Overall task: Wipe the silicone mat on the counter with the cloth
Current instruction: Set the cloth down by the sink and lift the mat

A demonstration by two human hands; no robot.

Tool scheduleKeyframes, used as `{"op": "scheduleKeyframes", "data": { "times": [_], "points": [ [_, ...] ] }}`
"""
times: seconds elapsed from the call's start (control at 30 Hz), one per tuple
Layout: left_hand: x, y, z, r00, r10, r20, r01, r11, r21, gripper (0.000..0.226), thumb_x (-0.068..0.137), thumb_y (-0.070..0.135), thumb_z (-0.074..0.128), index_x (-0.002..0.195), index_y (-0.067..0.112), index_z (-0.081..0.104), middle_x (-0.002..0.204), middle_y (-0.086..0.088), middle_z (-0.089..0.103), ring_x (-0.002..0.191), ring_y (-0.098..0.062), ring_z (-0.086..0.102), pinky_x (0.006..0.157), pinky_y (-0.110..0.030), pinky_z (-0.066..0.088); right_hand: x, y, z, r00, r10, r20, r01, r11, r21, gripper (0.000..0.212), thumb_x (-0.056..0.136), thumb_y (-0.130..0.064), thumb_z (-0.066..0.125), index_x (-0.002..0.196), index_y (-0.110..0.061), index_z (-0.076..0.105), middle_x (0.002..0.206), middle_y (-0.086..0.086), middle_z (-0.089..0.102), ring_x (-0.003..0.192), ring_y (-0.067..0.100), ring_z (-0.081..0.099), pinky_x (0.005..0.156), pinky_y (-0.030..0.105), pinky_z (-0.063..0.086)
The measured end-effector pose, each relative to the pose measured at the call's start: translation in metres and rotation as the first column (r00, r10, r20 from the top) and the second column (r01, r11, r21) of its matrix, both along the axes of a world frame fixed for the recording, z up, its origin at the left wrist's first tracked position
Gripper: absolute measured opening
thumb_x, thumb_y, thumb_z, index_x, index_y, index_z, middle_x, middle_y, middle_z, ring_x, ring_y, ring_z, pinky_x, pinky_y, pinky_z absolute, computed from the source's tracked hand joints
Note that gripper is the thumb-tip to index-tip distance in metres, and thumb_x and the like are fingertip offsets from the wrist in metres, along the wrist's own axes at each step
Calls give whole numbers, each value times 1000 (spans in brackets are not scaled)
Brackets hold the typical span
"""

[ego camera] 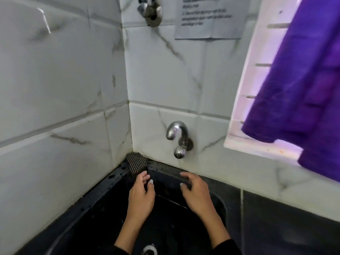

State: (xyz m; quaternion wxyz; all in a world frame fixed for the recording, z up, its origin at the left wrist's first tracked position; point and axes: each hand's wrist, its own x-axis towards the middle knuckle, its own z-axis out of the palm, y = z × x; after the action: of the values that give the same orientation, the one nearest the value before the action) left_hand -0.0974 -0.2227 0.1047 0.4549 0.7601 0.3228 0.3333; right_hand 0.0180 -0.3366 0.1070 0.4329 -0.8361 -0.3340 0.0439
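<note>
Checked cloth [137,162] in the sink's back corner — left hand [140,196] just below it; both hands loosely open, right hand [196,190] apart.

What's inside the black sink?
Inside the sink you can see a metal drain at the bottom. Both forearms cover part of the basin floor, so what lies under them is hidden.

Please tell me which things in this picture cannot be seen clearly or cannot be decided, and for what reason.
- Silicone mat: none shows in the head view.
- Paper notice: its text is blurred, its top cut off by the edge.
- Left hand: fingertips are at the checked cloth; whether it grips cannot be told.
- Upper tap: cut off by the top edge.
- Sink drain: cut off by the bottom edge.
- Right hand: hovers open, holding nothing.
</note>
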Motion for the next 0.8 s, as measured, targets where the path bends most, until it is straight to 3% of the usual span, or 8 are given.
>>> {"op": "scheduleKeyframes", "data": {
  "times": [0.17,0.27,0.33,0.47,0.6,0.7,0.8],
  "points": [
    [-9,-111,17,996,-91,-4,91,996,11,34,94,18,49,126,8,53,124,-9,59,115,-20,53,94,-26,39,-18,-133,24,985,-141,99,137,990,40,35,85,-15,58,119,-21,60,121,0,62,112,18,56,100,29,42],
    [-9,-180,17,986,-167,-10,166,986,-17,30,93,22,51,120,10,58,114,-6,63,102,-15,57,86,-24,41,-25,-214,31,965,-228,129,224,974,45,34,84,-12,59,117,-16,62,116,6,65,109,23,60,98,30,43],
    [-7,-226,12,978,-205,-43,203,978,-39,29,92,25,53,117,10,60,106,-5,66,94,-15,59,82,-25,42,-29,-270,28,949,-294,111,293,956,24,33,84,-13,59,117,-17,62,118,6,65,111,22,60,99,32,43],
    [-3,-306,-7,950,-289,-122,281,957,-78,32,91,31,54,114,11,62,104,-3,66,96,-18,60,89,-31,45,-37,-374,12,906,-422,17,422,906,-11,32,84,-16,59,115,-23,63,117,2,66,107,16,61,98,35,46],
    [0,-365,-31,915,-337,-222,313,940,-135,34,88,34,56,111,11,64,104,-4,68,99,-21,60,87,-29,42,-43,-468,-7,819,-570,-62,567,821,-70,32,86,-11,57,117,-16,62,118,4,65,109,19,60,98,26,43],
    [2,-394,-47,877,-368,-308,331,929,-167,35,86,37,57,109,11,64,100,-6,68,101,-25,60,90,-33,44,-45,-527,-27,725,-678,-118,665,734,-136,33,84,-9,56,117,-11,62,120,12,64,111,27,59,99,36,44],
    [2,-412,-59,837,-373,-399,334,928,-166,36,87,37,56,109,9,64,102,-8,67,105,-27,59,90,-33,43,-50,-572,-42,606,-781,-152,748,625,-224,35,84,-11,56,119,-11,61,122,14,63,115,29,57,99,34,40]
  ]
}}
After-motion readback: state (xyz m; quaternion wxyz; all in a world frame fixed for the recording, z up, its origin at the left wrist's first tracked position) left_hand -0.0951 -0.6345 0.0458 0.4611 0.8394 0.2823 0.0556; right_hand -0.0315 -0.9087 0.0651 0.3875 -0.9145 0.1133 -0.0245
